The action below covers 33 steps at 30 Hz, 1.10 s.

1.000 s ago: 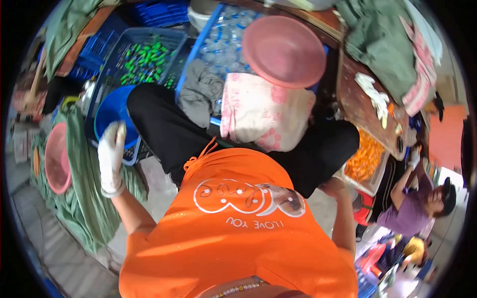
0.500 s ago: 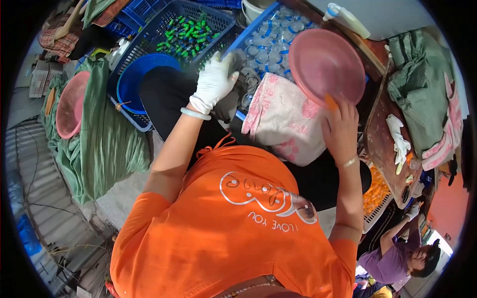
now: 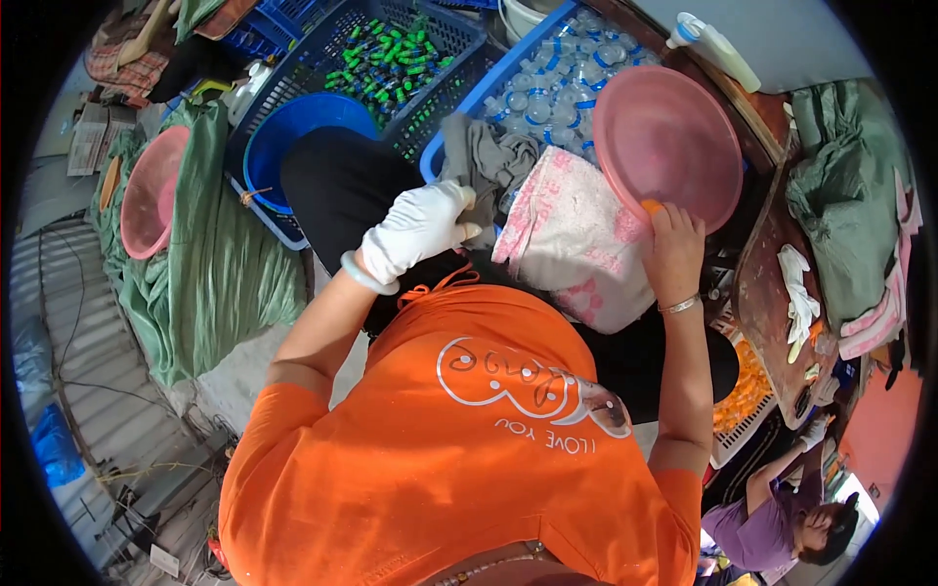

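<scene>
My left hand [image 3: 420, 227], in a white glove, is over my lap beside a crumpled grey cloth [image 3: 486, 161]. Its fingers are bent, the thumb stands apart, and nothing shows between them. At the near rim of a pink basin [image 3: 669, 146] is my bare right hand [image 3: 677, 249], its fingers curled together. A small orange piece [image 3: 652, 206] shows at its fingertips; whether it is held or worn I cannot tell. A white and pink towel [image 3: 576, 239] lies over my thigh, between the hands. Behind it, a blue crate [image 3: 459, 109] holds clear plastic pieces with blue bands [image 3: 562, 88].
Far left, a dark crate [image 3: 459, 59] holds green-capped pieces [image 3: 391, 59] beside a blue basin [image 3: 256, 156]. Another pink basin [image 3: 156, 190] sits on green sacking. To the right are a wooden table [image 3: 767, 303], a white glove [image 3: 799, 293], and a co-worker in purple [image 3: 767, 527].
My left hand has drawn back from beside the green-capped pieces toward my lap, uncovering the grey cloth. My right hand stays at the basin's rim. The view has shifted slightly.
</scene>
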Each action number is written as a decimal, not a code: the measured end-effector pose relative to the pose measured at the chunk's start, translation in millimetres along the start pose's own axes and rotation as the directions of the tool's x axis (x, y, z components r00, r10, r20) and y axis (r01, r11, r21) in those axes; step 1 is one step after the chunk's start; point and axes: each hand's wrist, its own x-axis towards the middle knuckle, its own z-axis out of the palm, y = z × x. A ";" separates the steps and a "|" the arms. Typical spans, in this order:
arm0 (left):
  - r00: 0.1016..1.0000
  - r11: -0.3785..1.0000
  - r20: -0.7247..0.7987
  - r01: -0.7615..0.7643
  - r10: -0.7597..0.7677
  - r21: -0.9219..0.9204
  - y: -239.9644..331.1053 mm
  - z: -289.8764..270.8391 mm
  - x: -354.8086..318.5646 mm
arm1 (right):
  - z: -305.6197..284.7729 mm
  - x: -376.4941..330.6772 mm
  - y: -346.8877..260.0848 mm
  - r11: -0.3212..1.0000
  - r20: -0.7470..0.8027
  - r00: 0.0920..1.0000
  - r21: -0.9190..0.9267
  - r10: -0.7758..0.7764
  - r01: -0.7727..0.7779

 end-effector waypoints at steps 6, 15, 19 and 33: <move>0.947 0.948 -0.290 -0.043 0.140 0.316 14.8 -24.1 52.2 | -0.6 2.7 -3.7 0.999 0.054 0.998 0.027 0.023 -0.025; 0.987 0.969 0.056 -0.157 0.149 0.190 -6.8 15.0 45.8 | -4.4 -6.0 2.6 0.997 0.026 0.997 0.004 0.074 -0.074; 0.986 0.984 0.059 -0.161 0.157 0.071 -6.5 -5.8 70.7 | 6.7 4.8 0.3 0.999 0.052 0.999 0.038 0.011 -0.013; 0.918 0.962 -0.307 -0.272 0.250 -0.031 33.8 -32.0 131.8 | -130.7 39.0 19.5 0.979 -0.132 0.990 0.201 0.049 -0.022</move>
